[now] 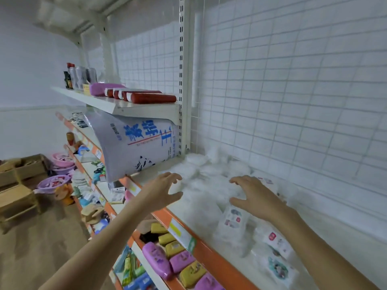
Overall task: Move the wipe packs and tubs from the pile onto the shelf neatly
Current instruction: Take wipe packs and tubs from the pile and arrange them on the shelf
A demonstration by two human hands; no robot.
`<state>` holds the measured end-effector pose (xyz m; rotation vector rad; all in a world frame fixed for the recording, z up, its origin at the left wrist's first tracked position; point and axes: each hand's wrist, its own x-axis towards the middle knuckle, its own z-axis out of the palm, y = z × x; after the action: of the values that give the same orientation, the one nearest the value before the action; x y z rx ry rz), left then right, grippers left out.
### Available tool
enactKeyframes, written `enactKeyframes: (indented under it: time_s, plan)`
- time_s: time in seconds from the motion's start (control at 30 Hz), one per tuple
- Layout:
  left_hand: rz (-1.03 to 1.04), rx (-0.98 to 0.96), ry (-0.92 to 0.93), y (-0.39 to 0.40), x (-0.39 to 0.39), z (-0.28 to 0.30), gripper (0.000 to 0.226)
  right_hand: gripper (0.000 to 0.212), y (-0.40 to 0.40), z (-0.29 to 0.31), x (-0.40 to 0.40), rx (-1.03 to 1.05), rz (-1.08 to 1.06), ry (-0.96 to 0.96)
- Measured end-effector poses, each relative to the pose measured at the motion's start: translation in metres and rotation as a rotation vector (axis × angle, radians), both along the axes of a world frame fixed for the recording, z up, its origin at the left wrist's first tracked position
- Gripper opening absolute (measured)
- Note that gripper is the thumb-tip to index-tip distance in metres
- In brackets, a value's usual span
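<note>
A blurred white pile of wipe packs [206, 176] lies on the orange-edged shelf [207, 253] below the wire grid. Nearer me lie single packs: one with a small label [233, 219], one with a red label [276, 240] and one with a teal picture [277, 268]. My left hand [165, 190] hovers over the left side of the pile, fingers spread and curved, holding nothing. My right hand [254, 194] hovers over the right side, fingers spread likewise. Whether either hand touches the packs is unclear. No tubs can be made out in the blur.
A large white sack with blue print [136, 145] leans out from under the upper shelf [117, 105], just left of the pile. Red sausages [152, 98] lie on that upper shelf. Purple and yellow packs [178, 258] fill the shelf below. Basins and crates stand at the left.
</note>
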<state>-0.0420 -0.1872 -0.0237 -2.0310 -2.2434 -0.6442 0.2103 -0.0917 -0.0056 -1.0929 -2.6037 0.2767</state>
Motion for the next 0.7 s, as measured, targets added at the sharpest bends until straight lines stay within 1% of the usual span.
enactKeyframes:
  time_s: [0.13, 0.23, 0.4, 0.5, 0.53, 0.6, 0.7]
  plan:
    - [-0.109, -0.066, 0.019, 0.071, -0.038, -0.001, 0.054, 0.07, 0.032, -0.003, -0.038, -0.044, -0.08, -0.163]
    - [-0.179, -0.113, 0.059, 0.112, -0.065, -0.002, 0.061, 0.073, 0.046, -0.003, -0.058, -0.13, -0.173, -0.201]
    - [-0.265, -0.199, 0.029, 0.156, -0.098, -0.011, 0.066, 0.062, 0.056, -0.006, -0.075, -0.241, -0.307, -0.138]
    - [-0.313, -0.263, 0.077, 0.174, -0.108, -0.021, 0.068, 0.061, 0.055, -0.007, -0.081, -0.277, -0.378, -0.098]
    - [-0.328, -0.293, 0.063, 0.179, -0.11, -0.025, 0.068, 0.061, 0.054, -0.007, -0.083, -0.291, -0.398, -0.086]
    - [-0.352, -0.345, -0.022, 0.188, -0.111, -0.031, 0.068, 0.061, 0.052, -0.009, -0.084, -0.319, -0.434, -0.043]
    - [-0.385, -0.364, -0.096, 0.194, -0.11, -0.036, 0.07, 0.06, 0.048, -0.013, -0.084, -0.336, -0.462, 0.04]
